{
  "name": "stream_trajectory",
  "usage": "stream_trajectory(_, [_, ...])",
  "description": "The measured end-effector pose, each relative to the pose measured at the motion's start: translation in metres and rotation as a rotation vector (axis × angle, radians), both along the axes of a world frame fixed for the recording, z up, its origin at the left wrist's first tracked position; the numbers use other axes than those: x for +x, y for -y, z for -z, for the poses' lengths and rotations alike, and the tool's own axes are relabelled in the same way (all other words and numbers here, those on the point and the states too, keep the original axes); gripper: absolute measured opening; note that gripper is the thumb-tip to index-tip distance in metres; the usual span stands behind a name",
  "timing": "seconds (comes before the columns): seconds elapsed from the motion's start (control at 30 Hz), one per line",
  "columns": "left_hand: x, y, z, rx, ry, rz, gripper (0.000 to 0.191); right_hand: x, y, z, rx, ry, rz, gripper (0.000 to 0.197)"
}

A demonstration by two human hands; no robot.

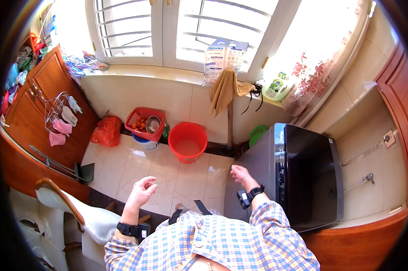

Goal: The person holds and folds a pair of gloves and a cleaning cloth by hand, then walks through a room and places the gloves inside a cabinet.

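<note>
My left hand (143,192) is held out over the tiled floor, fingers loosely bent, thumb a little apart and nothing in it. Beside the grey side of a top-loading washing machine (251,183) is my right hand (240,176), its fingers slackly curled around nothing visible. Whether it touches the machine cannot be told. On the floor ahead, between the two hands, stands a red plastic bucket (187,142). To its left a red plastic basket (145,135) holds orange fruits (138,124) and a metal bowl (153,124), resting on a blue and white bucket (148,145).
A white chair (92,216) stands close on my left, near a dustpan (85,172). A brown cloth (222,89) hangs over a wooden handle (230,125) by the windowsill. A red plastic bag (107,131) lies by the wooden cabinet (51,105). A detergent bottle (276,87) sits on the sill.
</note>
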State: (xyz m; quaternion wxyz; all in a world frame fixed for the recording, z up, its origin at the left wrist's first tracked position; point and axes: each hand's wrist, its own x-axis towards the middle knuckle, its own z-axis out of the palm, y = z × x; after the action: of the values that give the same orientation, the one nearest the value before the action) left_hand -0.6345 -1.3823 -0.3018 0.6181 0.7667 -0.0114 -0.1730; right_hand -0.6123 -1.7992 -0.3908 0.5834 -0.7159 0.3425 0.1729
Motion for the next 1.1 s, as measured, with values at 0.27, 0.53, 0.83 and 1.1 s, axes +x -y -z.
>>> stream_trajectory(0.27, [0.077, -0.026, 0.005, 0.058, -0.088, -0.124, 0.025, 0.165, 0.030, -0.013, -0.155, 0.045, -0.032, 0.036])
stream_trajectory(0.53, [0.113, -0.034, -0.009, 0.094, -0.139, -0.515, 0.028, 0.329, 0.076, 0.023, -0.071, 0.301, 0.170, 0.045])
stream_trajectory(0.83, [0.182, 0.005, -0.019, 0.276, -0.111, -0.411, 0.034, 0.380, 0.118, 0.012, 0.493, 0.542, 0.203, 0.060])
stream_trajectory(1.1, [0.214, 0.004, -0.017, 0.290, -0.071, -0.275, 0.033, 0.390, 0.126, -0.039, 0.490, 0.393, 0.100, 0.055])
